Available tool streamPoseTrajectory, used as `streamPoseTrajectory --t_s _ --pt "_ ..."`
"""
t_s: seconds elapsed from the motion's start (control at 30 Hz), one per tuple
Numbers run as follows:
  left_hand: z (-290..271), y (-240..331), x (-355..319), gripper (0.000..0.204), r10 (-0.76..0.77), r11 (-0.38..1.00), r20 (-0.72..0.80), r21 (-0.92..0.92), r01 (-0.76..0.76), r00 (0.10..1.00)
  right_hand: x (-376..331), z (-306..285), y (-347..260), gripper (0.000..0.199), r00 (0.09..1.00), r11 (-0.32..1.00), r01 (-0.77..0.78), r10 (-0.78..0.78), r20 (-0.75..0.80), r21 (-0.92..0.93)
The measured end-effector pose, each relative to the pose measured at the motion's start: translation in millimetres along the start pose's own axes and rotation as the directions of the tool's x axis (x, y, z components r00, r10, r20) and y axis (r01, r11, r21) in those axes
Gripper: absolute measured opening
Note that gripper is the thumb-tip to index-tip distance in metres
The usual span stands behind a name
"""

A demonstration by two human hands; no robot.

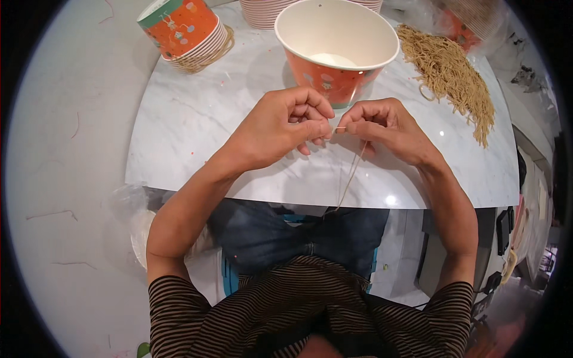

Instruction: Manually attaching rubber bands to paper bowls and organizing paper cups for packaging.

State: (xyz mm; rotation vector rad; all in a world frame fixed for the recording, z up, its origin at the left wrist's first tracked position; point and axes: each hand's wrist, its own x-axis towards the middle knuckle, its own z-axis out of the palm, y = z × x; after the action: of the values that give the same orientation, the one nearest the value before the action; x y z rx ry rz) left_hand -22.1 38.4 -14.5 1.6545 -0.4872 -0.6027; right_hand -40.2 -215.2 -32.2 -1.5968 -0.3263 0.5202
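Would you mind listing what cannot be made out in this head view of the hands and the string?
- End of the tan string pinched by the left hand and right hand: hidden by curled fingers.
- Its lower end: lost against the lap below the marble table edge.
- Stack of cups: cut off by the top edge.
- Heap of strings: single strands too fine to tell apart.

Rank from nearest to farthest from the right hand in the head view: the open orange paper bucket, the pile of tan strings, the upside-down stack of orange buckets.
From the right hand, which pinches a thin tan string:
1. Open orange paper bucket, just beyond the hands at table centre.
2. Pile of tan strings, far right on the table.
3. Upside-down stack of orange buckets, far left corner.
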Motion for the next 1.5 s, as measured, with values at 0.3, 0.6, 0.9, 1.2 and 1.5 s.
streamPoseTrajectory --t_s 0.3,0.6,0.9,1.2,1.5 --pt "2 -1 -6 0.018 -0.008 1.000 -0.024 0.022 0.009 1.000 0 11 -1 0.019 0.994 0.993 -0.034 0.022 -0.107 -0.113" --pt "-15 16 -4 0.045 0.917 0.240 -0.070 0.884 -0.402 0.393 -4 9 -6 0.016 0.967 0.996 0.030 -0.051 -0.248 -0.087" --pt "7 31 34 0.047 0.774 0.178 0.114 0.905 -0.386 0.622 0 11 10 0.004 0.736 0.810 0.472 -0.580 -0.351 -0.348" --pt "16 42 31 0.044 0.764 0.211 0.096 0.897 -0.387 0.638 -5 11 7 0.005 0.723 0.813 0.509 -0.582 -0.371 -0.284" --pt "19 35 20 0.037 0.847 -0.004 0.196 0.932 -0.363 0.494 -5 9 6 0.004 0.755 0.847 0.468 -0.532 -0.383 -0.253"
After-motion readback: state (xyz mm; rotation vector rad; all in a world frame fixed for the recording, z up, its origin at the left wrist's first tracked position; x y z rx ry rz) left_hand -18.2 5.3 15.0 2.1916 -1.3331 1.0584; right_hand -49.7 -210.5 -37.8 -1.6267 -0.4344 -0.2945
